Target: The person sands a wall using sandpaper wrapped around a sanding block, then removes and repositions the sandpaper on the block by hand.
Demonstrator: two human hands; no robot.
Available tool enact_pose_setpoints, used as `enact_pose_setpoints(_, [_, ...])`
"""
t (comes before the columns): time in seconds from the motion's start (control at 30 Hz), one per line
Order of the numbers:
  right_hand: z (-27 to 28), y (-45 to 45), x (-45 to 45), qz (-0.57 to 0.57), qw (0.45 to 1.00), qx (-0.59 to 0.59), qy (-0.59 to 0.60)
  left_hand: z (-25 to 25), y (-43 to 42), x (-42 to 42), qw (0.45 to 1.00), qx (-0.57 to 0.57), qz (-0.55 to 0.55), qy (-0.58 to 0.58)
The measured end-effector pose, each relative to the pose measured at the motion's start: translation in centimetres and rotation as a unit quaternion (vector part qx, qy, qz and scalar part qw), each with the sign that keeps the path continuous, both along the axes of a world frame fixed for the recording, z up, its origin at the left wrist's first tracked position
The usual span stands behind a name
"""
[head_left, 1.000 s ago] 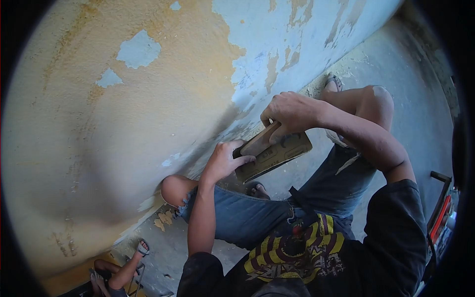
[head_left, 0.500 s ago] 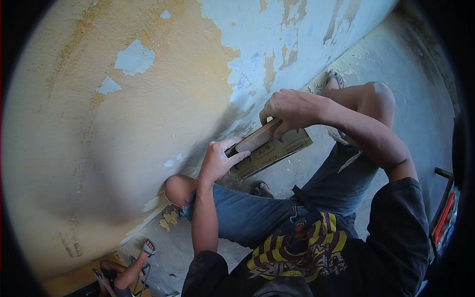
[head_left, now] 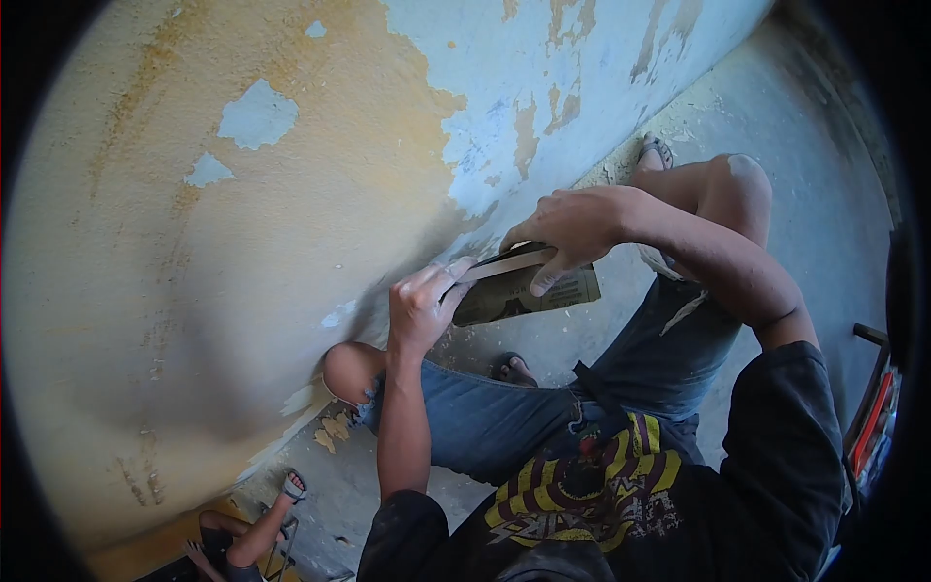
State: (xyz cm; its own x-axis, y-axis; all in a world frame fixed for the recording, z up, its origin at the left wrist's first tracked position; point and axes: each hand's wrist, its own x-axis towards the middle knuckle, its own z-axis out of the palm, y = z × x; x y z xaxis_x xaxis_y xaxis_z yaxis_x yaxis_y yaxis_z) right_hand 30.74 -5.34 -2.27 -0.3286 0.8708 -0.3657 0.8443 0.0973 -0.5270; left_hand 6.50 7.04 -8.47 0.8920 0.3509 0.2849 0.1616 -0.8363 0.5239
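A sheet of sandpaper (head_left: 572, 288), its printed dark backing turned up toward me, lies against a pale flat wooden block (head_left: 508, 264). My left hand (head_left: 423, 303) pinches the left end of both between thumb and fingers. At the other end, my right hand (head_left: 580, 231) is closed on the block and sheet, with its thumb pressing on the printed side. The sheet hangs past the block's lower edge. Both hands are close to the peeling wall (head_left: 320, 213), above my bent legs. The sheet's far side is hidden.
Bare patches mark the yellow wall, and flakes of paint (head_left: 333, 432) lie at its foot on the concrete floor (head_left: 805, 184). Another person's leg (head_left: 260, 533) and hand show at the lower left. A red object (head_left: 873, 419) stands at the right edge.
The block and sandpaper have tilted, and the sheet's printed face has turned and shifted. My right thumb has moved onto the sheet; my left hand has moved slightly left.
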Motion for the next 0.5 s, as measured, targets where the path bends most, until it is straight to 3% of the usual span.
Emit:
enact_pose_setpoints(0.27, [-0.3,0.6,0.3,-0.094,0.991,-0.081,0.051,-0.4,-0.3,0.3,0.985,0.147,0.003,-0.084])
enact_pose_setpoints(0.33, [0.6,0.9,0.2,-0.114,0.981,-0.148,0.054,-0.5,-0.4,0.5,0.985,0.147,0.003,-0.089])
enact_pose_setpoints(0.5, [-0.6,0.7,0.4,-0.098,0.989,-0.109,0.023,-0.4,-1.2,0.7,0.989,0.127,0.012,-0.071])
